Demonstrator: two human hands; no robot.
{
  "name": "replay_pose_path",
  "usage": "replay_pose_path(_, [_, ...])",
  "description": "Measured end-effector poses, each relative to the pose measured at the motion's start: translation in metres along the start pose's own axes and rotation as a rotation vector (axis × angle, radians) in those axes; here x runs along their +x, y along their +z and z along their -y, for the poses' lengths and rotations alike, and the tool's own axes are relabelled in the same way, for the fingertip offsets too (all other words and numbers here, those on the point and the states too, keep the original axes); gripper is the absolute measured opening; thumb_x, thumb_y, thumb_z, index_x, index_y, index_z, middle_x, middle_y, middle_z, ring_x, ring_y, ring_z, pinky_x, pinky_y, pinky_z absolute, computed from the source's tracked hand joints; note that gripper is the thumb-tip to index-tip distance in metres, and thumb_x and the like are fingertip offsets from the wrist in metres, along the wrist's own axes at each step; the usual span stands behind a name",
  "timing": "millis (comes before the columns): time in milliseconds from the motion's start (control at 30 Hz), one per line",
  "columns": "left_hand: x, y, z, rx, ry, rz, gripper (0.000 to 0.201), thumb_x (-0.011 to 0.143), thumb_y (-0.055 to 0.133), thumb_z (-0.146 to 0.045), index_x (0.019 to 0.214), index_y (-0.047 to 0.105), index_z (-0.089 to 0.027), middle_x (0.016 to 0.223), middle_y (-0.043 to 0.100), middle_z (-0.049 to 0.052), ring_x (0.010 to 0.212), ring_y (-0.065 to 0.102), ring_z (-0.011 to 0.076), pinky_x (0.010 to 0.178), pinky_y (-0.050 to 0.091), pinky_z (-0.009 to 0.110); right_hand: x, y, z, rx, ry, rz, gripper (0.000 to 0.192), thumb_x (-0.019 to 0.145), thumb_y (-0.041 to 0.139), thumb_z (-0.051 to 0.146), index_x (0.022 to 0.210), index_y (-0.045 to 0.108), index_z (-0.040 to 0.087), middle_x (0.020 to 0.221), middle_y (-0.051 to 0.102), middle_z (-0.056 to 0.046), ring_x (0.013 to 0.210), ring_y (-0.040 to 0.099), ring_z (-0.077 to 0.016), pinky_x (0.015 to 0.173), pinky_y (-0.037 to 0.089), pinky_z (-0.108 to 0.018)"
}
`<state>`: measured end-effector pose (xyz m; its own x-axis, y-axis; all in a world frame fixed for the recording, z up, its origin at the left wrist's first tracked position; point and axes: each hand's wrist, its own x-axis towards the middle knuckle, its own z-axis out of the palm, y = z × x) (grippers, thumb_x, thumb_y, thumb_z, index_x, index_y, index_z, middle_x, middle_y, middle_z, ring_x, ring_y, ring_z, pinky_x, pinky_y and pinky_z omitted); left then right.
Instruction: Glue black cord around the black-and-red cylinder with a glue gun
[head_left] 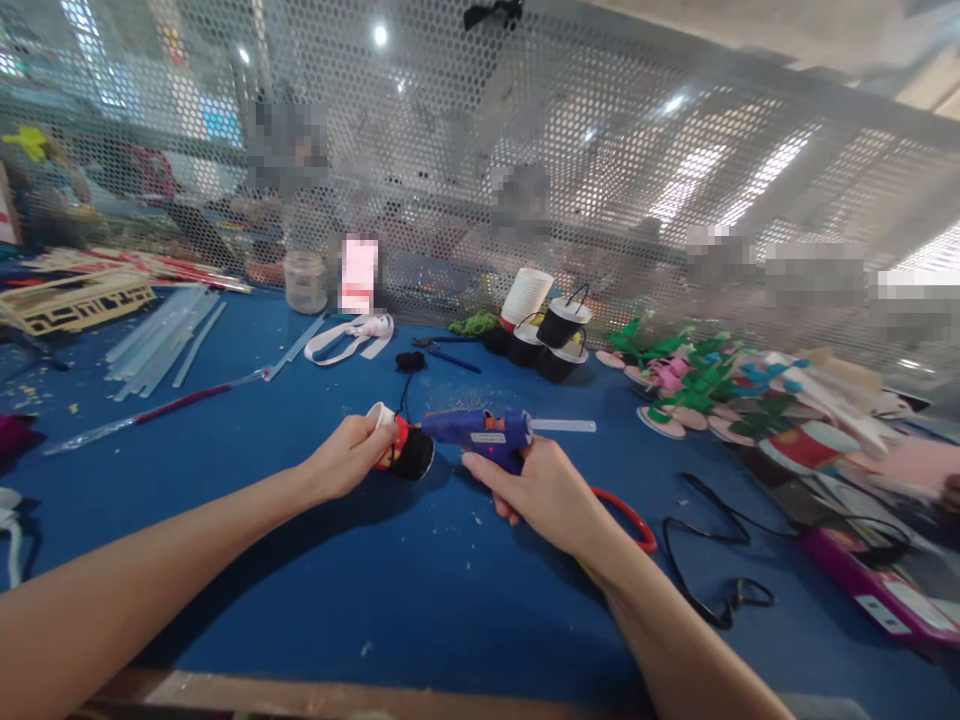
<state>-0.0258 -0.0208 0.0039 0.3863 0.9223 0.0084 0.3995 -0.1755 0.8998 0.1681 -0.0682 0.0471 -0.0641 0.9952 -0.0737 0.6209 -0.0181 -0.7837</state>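
Note:
My left hand (346,457) holds a small paper cup (401,443) lying on its side, with a white rim, a red band and black yarn wound around its end. My right hand (544,488) grips a blue hot glue gun (480,430), its nozzle pointing left at the black yarn end of the cup. A clear glue stick (564,426) sticks out of the gun's back. A black yarn strand runs from the cup up to a small black yarn ball (410,361). Both hands hover just above the blue table (375,590).
Black thread spools and a white cup (545,322) stand behind. Clear glue sticks (161,335) lie at left, foam flower pieces (705,385) at right. The gun's black cord (709,555) and a red ring (630,517) lie at right front. A perforated metal screen (525,150) backs the table.

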Motion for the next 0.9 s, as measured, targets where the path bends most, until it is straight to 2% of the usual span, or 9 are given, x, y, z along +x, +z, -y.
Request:
replay_pose_path(233, [0.001,0.000,-0.001,-0.007,-0.054,-0.027,0.033,0.074,0.032,-0.038,0.051,0.036,-0.016,0.046,0.026,-0.005,0.043,0.022,0.0069,0.042,0.016,0.021,-0.005,-0.001,0.001,-0.020,-0.036,0.015,0.025,0.068,0.051,0.039,0.058,0.053,0.017,0.035,0.048,0.003,0.031,0.046,-0.0098,0.036,0.041,-0.021])
replay_pose_path(467, [0.001,0.001,-0.005,-0.089,-0.084,-0.050,0.029,0.072,0.036,-0.034,0.058,0.049,-0.013,0.045,0.037,-0.004,0.041,0.029,0.0071,0.041,0.022,0.021,-0.009,0.003,0.001,-0.125,-0.156,-0.053,0.020,0.070,0.049,0.036,0.061,0.053,0.019,0.036,0.044,0.005,0.034,0.046,-0.0121,0.036,0.037,-0.024])
replay_pose_path(667, [0.003,0.001,-0.006,-0.186,-0.088,-0.058,0.027,0.069,0.039,-0.033,0.056,0.051,-0.012,0.043,0.040,-0.004,0.040,0.033,0.0074,0.040,0.023,0.020,-0.012,0.005,-0.004,-0.273,-0.315,-0.093,0.015,0.071,0.049,0.034,0.065,0.053,0.020,0.052,0.054,0.000,0.052,0.053,-0.0159,0.047,0.038,-0.025])
replay_pose_path(767, [0.004,0.002,-0.006,-0.210,-0.098,-0.076,0.027,0.069,0.040,-0.033,0.056,0.051,-0.012,0.043,0.042,-0.003,0.040,0.034,0.0071,0.039,0.023,0.020,-0.011,0.006,-0.005,-0.300,-0.375,-0.118,0.011,0.072,0.049,0.031,0.070,0.052,0.020,0.059,0.056,-0.001,0.051,0.051,-0.0144,0.049,0.038,-0.025])
replay_pose_path(900, [0.004,0.002,-0.006,-0.226,-0.101,-0.076,0.026,0.069,0.040,-0.032,0.058,0.052,-0.011,0.045,0.044,-0.003,0.041,0.035,0.0073,0.040,0.024,0.020,-0.011,0.006,-0.005,-0.325,-0.435,-0.081,0.010,0.073,0.046,0.028,0.070,0.052,0.021,0.060,0.055,-0.001,0.052,0.051,-0.0140,0.050,0.038,-0.024])
